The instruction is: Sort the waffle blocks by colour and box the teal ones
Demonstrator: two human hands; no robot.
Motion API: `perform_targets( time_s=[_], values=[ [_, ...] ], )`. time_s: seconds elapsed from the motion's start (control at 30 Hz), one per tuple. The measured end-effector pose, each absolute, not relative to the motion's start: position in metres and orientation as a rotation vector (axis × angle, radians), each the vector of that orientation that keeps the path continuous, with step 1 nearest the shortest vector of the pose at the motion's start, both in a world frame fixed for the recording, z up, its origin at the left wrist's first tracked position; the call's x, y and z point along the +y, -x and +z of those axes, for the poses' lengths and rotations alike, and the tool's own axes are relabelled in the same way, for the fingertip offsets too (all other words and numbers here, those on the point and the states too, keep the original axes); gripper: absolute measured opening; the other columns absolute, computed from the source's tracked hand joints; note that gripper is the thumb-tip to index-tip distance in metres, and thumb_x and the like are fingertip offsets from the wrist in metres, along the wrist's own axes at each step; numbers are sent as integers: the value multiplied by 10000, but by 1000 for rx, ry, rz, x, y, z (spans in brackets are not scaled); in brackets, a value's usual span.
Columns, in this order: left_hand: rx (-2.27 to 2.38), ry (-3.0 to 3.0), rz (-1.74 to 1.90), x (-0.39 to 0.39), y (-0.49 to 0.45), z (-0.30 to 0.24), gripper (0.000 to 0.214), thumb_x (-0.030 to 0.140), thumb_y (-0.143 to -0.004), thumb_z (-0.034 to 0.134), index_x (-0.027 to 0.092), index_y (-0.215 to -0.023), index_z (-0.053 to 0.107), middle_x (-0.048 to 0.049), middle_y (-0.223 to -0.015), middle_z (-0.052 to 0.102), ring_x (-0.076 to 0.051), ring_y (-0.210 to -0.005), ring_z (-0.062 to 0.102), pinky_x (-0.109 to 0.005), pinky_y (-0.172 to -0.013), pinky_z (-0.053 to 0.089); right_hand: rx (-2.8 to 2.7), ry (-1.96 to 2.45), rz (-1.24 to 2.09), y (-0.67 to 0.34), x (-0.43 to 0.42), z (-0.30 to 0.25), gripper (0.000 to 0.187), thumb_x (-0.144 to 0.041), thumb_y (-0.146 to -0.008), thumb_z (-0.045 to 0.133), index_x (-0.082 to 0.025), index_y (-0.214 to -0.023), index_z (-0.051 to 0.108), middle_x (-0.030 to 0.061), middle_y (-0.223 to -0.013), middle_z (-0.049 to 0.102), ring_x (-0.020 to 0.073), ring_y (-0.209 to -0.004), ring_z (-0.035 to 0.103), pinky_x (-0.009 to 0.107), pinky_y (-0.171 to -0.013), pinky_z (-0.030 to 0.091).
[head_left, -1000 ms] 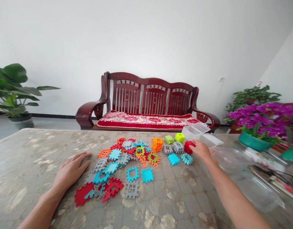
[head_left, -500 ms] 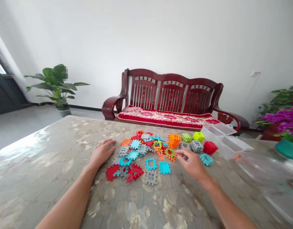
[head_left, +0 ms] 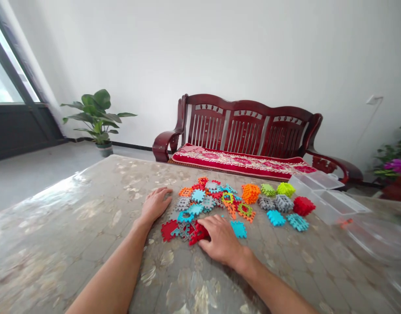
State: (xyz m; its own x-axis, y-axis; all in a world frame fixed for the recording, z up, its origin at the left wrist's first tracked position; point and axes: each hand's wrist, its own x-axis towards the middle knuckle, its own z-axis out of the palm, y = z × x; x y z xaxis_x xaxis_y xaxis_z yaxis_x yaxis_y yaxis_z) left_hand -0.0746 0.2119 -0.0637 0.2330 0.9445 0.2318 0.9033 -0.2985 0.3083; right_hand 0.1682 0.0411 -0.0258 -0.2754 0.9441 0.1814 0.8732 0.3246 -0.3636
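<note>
My left hand (head_left: pixel 157 204) lies flat on the table at the left edge of a loose pile of plastic interlocking tiles, fingers stretched out and nothing in them. Over the near side of the pile, my right hand (head_left: pixel 220 237) has its thumb and fingers around the right edge of a red interlocking tile (head_left: pixel 197 233). That hand hides tiles beneath it. A flat blue tile (head_left: pixel 239 229) lies just beyond its knuckles. Left of the red tile are a solid red tile (head_left: pixel 168 230) and a grey tile (head_left: pixel 186 230). A green frame tile (head_left: pixel 245 209) rests at the pile's right side.
Sorted stacks stand to the right: orange (head_left: pixel 251 193), yellow-green (head_left: pixel 286 189), grey (head_left: pixel 284 203), red (head_left: pixel 304 206) and blue (head_left: pixel 275 217) among them. Beyond them is a clear plastic box (head_left: pixel 338 205). A wooden bench (head_left: pixel 242 126) stands behind the table (head_left: pixel 99 209).
My right hand has moved left from beside the sorted stacks to the red tile, uncovering a blue stack. My left hand stays by the pile. The view has turned slightly left.
</note>
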Motion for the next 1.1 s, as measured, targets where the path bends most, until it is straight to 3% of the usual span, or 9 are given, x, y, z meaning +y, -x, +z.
perform_targets(
  time_s=[0.13,0.27,0.57,0.77,0.9,1.0,1.1],
  values=[
    [1787,-2367,613,211,75,-64,399,351,-893,482,276,-1235,673,-51,-1404,617,-240,-1295,551,-390,-1113,400,-2236,1656,189,-174,40,-23,450,-218,-809,615,-233,-1258,652,60,-1199,695,244,-1103,593,370,-993,451],
    [1785,-2367,620,213,75,-66,396,350,-891,486,278,-1230,677,-51,-1410,613,-237,-1297,550,-389,-1113,400,-2161,1687,94,-197,35,-18,566,-80,-779,536,-240,-1317,609,66,-1276,632,218,-1186,579,340,-1053,452],
    [1790,-2390,600,215,77,-68,411,358,-900,452,279,-1239,669,-56,-1411,611,-242,-1308,548,-398,-1108,410,-2184,1496,-272,-246,39,-26,588,17,-870,367,-233,-1355,585,90,-1326,617,221,-1218,575,418,-1076,489],
    [1799,-2393,582,213,76,-65,418,358,-893,461,274,-1246,669,-54,-1412,611,-240,-1305,554,-386,-1107,415,-2290,1259,-126,-264,24,-34,632,62,-766,355,-253,-1214,670,40,-1273,679,183,-1194,599,402,-1048,502],
    [1791,-2392,573,213,75,-64,430,360,-894,449,262,-1252,667,-67,-1425,600,-249,-1311,551,-400,-1122,403,-2032,1441,-7,-270,18,-35,546,18,-770,369,-237,-1123,697,49,-1179,714,181,-1155,627,393,-1051,479],
    [1782,-2391,561,213,75,-63,442,357,-894,444,253,-1262,664,-77,-1429,595,-262,-1319,544,-420,-1125,401,-1872,1722,16,-266,20,-31,354,-136,-857,505,-213,-1151,686,78,-1175,716,232,-1132,637,424,-1053,455],
    [1788,-2393,535,212,75,-61,448,354,-899,438,245,-1274,657,-82,-1433,590,-263,-1321,542,-423,-1131,394,-1879,1904,46,-257,23,-26,343,-295,-872,620,-197,-1196,672,94,-1198,710,265,-1128,631,419,-1037,443]
  ],
)
